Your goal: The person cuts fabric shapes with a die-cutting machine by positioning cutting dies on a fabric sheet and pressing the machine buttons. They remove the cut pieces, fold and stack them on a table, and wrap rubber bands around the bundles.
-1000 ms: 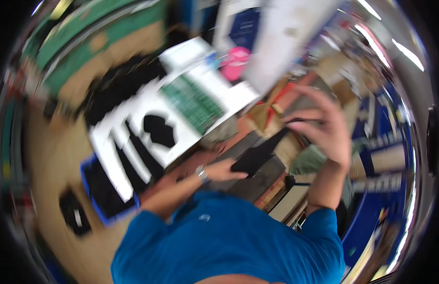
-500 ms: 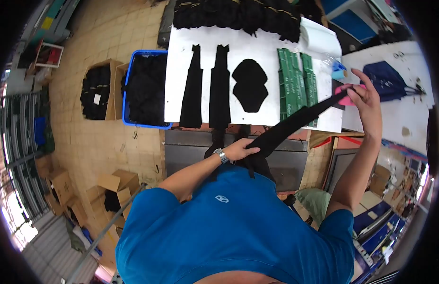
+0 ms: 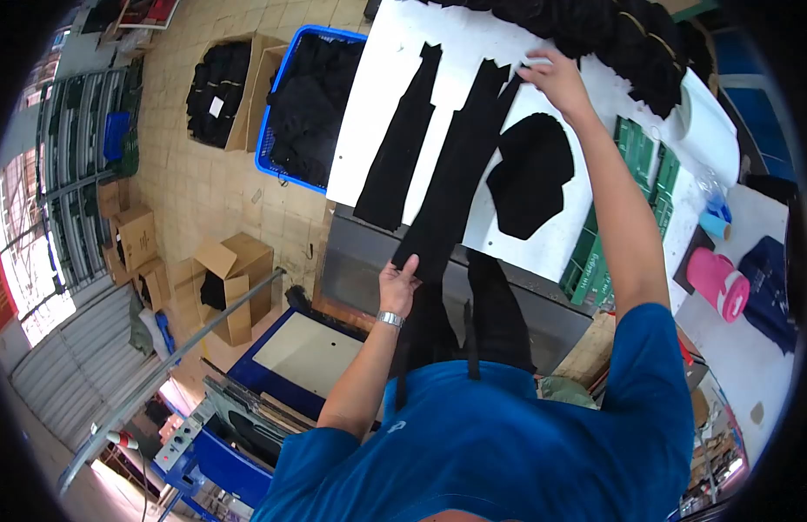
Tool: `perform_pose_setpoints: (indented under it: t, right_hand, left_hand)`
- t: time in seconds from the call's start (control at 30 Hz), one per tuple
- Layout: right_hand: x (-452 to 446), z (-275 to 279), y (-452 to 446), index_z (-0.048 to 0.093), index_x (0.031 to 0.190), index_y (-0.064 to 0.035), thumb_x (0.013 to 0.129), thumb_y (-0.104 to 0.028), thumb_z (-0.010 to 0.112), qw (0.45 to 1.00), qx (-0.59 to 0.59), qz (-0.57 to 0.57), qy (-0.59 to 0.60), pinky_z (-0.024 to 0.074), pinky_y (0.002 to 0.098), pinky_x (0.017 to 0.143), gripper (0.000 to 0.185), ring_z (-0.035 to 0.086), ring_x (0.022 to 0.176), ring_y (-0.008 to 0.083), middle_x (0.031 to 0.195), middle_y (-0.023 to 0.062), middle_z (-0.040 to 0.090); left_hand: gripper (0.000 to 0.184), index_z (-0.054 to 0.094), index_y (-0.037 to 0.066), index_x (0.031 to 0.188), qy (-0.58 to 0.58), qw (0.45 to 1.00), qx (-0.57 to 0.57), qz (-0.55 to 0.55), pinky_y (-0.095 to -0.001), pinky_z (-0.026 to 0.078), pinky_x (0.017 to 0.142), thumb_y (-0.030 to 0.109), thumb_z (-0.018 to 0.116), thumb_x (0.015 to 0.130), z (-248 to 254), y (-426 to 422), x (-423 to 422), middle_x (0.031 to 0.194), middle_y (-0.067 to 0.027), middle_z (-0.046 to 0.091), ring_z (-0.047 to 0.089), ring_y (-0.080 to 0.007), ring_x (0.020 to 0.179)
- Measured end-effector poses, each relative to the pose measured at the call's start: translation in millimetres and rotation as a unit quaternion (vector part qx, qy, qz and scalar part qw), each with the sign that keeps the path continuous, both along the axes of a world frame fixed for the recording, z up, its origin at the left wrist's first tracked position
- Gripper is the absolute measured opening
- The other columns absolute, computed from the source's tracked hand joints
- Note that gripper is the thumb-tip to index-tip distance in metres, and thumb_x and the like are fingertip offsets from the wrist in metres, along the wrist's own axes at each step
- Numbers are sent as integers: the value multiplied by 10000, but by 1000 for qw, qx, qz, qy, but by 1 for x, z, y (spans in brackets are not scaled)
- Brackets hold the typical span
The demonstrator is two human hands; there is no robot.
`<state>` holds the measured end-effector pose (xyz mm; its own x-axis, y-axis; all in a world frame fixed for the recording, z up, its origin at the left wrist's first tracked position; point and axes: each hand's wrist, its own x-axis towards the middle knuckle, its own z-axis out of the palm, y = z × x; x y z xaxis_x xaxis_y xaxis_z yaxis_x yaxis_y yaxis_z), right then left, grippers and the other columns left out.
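Both hands [image 3: 558, 84] hold a black fabric piece [image 3: 450, 196]

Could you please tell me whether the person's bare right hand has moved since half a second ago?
Yes, leftward across the white flat tabletop: the right hand was right of the long green printed strips and is now left of them.

Your white table [image 3: 373, 113] bears a tapered fabric panel [image 3: 399, 161] left of your right hand [image 3: 556, 83]. Beyond that hand lie black bundles [image 3: 621, 43]; nearer you, a lobed panel [image 3: 534, 183] and green strips [image 3: 599, 217].
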<state>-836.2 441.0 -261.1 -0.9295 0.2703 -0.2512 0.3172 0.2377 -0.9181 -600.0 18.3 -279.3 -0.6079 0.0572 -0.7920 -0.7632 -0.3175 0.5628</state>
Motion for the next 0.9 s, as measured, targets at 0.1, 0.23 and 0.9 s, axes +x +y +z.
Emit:
perform_pose_setpoints:
  t: [0.1, 0.23, 0.9]
  right_hand:
    - [-53, -27, -42, 631, 1228, -3, 841, -90, 799, 999, -52, -4, 9, 550, 311, 804, 431, 729, 840, 191, 983, 167, 757]
    - [-110, -62, -71, 623, 1277, -13, 892, -247, 775, 998, 3, 58, 7, 533, 334, 889, 475, 726, 968, 232, 1070, 180, 742]
    - [52, -117, -21, 733, 1104, -13, 843, -541, 741, 949, 287, -34, -126, 561, 394, 896, 589, 731, 977, 326, 1029, 190, 751]
  left_hand:
    - [199, 645, 100, 1086, 54, 994, -43, 84, -290, 548, 651, 162, 756, 933, -10, -11, -25, 946, -35, 744, 715, -152, 794]
    - [240, 607, 79, 1143, 73, 989, -83, 95, -321, 544, 704, 173, 725, 957, -36, -34, -56, 1021, -51, 722, 702, -165, 862]
    - [424, 552, 23, 1253, -88, 994, 56, -21, -419, 569, 934, 211, 760, 936, -82, 20, -17, 1131, -98, 674, 674, -189, 1042]
